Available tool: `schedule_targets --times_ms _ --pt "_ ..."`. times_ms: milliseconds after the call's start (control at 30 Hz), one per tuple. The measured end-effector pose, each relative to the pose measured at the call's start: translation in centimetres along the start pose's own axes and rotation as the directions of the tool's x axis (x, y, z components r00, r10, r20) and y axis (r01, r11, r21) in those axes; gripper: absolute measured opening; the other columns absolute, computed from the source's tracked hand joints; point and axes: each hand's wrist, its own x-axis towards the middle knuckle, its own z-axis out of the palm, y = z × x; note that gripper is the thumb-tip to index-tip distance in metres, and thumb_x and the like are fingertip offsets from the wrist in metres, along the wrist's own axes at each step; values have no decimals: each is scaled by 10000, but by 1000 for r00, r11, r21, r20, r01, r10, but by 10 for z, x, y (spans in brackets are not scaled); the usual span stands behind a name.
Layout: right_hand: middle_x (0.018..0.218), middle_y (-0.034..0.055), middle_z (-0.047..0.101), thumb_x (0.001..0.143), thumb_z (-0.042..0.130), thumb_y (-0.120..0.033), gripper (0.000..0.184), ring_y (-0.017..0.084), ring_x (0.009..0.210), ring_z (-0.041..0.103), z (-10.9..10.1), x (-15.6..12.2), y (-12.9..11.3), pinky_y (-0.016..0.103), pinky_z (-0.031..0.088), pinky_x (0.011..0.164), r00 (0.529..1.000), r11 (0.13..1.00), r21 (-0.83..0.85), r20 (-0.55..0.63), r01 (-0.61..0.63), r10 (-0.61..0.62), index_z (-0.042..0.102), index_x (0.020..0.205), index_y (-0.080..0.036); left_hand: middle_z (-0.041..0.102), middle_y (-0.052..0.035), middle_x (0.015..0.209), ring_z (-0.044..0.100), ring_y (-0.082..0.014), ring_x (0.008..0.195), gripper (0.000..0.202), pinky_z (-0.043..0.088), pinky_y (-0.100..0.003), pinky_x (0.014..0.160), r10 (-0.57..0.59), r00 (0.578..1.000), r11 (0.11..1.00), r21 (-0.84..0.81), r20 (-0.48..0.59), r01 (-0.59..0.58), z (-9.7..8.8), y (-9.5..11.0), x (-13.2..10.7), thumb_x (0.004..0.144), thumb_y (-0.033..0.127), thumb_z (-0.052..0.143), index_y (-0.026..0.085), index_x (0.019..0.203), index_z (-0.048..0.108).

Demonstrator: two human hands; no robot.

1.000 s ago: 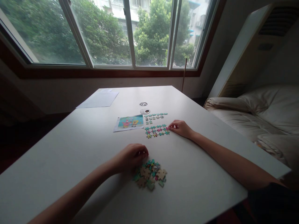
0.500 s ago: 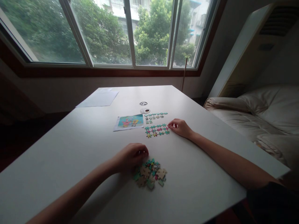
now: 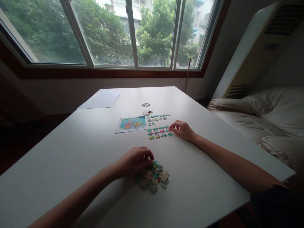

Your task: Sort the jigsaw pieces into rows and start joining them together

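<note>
Currently curls left hand [image 3: 137,161] at the far left edge of the puzzle pile [image 3: 154,183] on the worktop [image 3: 95,142]; rests right hand [image 3: 182,130] at the right end of the puzzle rows [image 3: 162,131], laid just beside the cartoon picture [image 3: 133,124]. Bends fingers on both; cannot tell about any grip.

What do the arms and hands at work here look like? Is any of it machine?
No machine parts or cables show: these are a person's own arms. The left hand and right hand are ungloved, with slim fingers. The left forearm is bare as far as it shows; a loose, plain, nearly black sleeve covers the right arm's near end.
</note>
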Motion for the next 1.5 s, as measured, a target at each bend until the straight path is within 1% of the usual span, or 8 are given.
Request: schedule_targets --times_ms 100,200,367,533,800,1000,1200,1500 --pt "720 35 595 791 538 -281 161 94 584 495 -1 -4 -16 222 406 588 999 999 42 3 35 -36 653 780 -169 550 -2 707 497 -104 609 136 388 -185 559 4 1000 1000 12 -2 -4 1 0 0 786 264 530 183 829 630" --pt "745 37 605 796 533 -269 150 90 589 505 1 -12 -40 221 417 597 990 989 97 73 111 -118 647 787 -172 553 -3 701 498 -106 606 124 392 -188 565 -21 999 999 31 -30 22 3 -3 1 781 234 524 180 811 631" --pt "751 31 606 807 520 -277 167 91 623 521 6 -27 -82 216 416 622 935 961 156 239 230 -262 657 840 -187 562 -10 705 499 -110 605 136 386 -192 556 -48 997 996 67 -63 52 1 -6 0 772 190 500 169 805 630" --pt "799 34 612 781 546 -366 237 106 672 546 16 -37 -104 231 421 676 907 952 174 301 253 -295 665 916 -212 560 0 650 485 -104 561 144 362 -192 521 -59 996 992 108 -60 65 -5 -7 -1 759 171 482 156 770 624" --pt "778 31 593 754 579 -330 194 106 683 543 26 -39 -105 216 426 670 918 948 252 294 195 -267 673 863 -199 558 7 636 475 -99 551 149 348 -186 509 -54 998 995 86 -10 55 -7 -8 -2 768 201 484 153 758 625" --pt "659 -9 558 724 612 -263 119 59 535 450 22 -38 -107 172 386 531 949 925 374 262 68 -176 652 784 -168 553 4 639 461 -97 565 204 351 -191 531 -16 1000 999 42 10 16 -7 -2 -2 814 247 465 143 739 624" --pt "595 -27 570 731 602 -250 113 47 500 418 20 -36 -109 155 337 473 968 912 402 248 -82 -22 645 776 -155 521 15 619 429 -88 555 224 346 -185 518 -21 999 997 -71 -50 18 -7 5 -1 825 288 470 139 734 609" --pt "644 1 601 767 573 -333 200 68 546 447 20 -32 -103 180 360 502 987 911 406 160 -78 13 650 827 -158 529 21 614 423 -86 547 216 340 -183 504 -109 985 985 -148 -133 89 -1 -1 -1 806 310 498 140 752 620"
